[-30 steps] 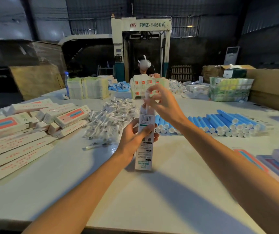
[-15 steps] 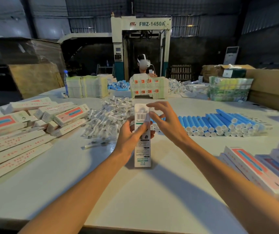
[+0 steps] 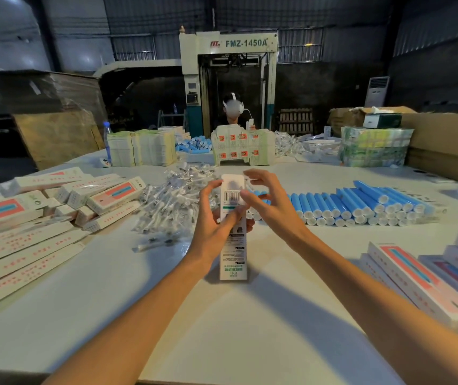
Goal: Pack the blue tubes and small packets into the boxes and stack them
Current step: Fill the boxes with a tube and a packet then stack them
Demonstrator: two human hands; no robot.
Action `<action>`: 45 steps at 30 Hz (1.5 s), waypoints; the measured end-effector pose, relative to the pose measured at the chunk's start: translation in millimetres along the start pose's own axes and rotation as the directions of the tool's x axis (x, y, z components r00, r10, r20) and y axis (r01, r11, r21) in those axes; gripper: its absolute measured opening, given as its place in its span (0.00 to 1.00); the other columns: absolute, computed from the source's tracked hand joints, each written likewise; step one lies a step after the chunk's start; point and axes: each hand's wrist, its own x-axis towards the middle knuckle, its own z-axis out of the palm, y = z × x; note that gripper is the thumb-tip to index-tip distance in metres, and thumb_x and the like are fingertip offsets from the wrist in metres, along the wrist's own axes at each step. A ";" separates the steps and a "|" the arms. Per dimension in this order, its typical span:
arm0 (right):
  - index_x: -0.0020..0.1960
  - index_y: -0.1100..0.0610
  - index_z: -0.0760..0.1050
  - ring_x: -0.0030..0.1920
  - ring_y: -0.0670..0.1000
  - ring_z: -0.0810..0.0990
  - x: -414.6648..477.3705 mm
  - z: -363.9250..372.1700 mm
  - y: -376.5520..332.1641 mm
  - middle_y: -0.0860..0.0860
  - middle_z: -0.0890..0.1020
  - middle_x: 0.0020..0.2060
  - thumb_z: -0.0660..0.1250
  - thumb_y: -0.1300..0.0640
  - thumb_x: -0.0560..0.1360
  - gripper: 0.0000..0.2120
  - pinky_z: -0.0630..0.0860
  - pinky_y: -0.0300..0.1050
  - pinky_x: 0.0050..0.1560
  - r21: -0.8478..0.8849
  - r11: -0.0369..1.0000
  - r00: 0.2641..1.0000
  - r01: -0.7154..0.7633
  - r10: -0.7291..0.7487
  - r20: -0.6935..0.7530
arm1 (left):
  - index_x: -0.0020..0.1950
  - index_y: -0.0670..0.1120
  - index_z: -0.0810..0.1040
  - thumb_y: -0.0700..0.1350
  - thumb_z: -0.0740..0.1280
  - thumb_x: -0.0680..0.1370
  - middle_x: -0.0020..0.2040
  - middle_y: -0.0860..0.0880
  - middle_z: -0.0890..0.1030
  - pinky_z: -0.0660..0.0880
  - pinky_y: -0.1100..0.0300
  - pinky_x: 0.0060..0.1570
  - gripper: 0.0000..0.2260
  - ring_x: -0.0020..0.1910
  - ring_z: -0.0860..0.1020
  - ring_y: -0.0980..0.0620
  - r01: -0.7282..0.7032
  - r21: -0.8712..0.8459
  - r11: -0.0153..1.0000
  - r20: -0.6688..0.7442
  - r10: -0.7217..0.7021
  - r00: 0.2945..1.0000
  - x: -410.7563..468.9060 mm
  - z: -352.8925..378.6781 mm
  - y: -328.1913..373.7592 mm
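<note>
My left hand (image 3: 216,218) grips the box (image 3: 233,259) upright on the table (image 3: 222,334), I reckon to steady it while my spread right hand (image 3: 268,202) closes its flap (image 3: 232,181)

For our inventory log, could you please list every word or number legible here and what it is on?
"FMZ-1450A": top panel of the machine.
Red logo beside it: unreadable.
Upright box: barcode and upside-down print, too small to read.
Red print on boxes at left: blurred.

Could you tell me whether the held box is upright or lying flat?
Upright: the box stands on its bottom end on the table, gripped by the left hand.
</note>
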 end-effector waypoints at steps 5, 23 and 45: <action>0.68 0.49 0.73 0.61 0.43 0.80 -17.2 6.6 9.0 0.43 0.81 0.63 0.68 0.53 0.83 0.14 0.78 0.37 0.54 0.078 0.996 0.999 -0.044 0.042 0.026 | 0.76 0.61 0.62 0.41 0.69 0.85 0.63 0.46 0.85 0.84 0.50 0.51 0.26 0.54 0.87 0.39 0.031 0.004 1.000 0.034 -0.031 0.999 -0.9 -3.1 -2.1; 0.64 0.46 0.73 0.61 0.46 0.80 -19.4 9.9 8.5 0.46 0.78 0.61 0.67 0.52 0.83 0.11 0.82 0.41 0.51 0.150 0.982 0.989 -0.114 0.099 0.106 | 0.72 0.53 0.63 0.28 0.77 0.71 0.63 0.44 0.81 0.83 0.39 0.57 0.38 0.60 0.83 0.45 0.004 0.208 0.978 0.008 -0.006 1.000 -1.9 3.2 -7.1; 0.60 0.52 0.85 0.56 0.47 0.86 13.2 -16.9 -3.2 0.45 0.87 0.53 0.66 0.51 0.83 0.12 0.84 0.44 0.52 0.053 0.997 0.986 -0.049 0.040 0.165 | 0.69 0.55 0.64 0.30 0.75 0.71 0.57 0.38 0.81 0.82 0.57 0.39 0.35 0.45 0.84 0.47 -0.017 0.247 0.969 0.079 -0.003 0.997 -4.3 2.6 -0.5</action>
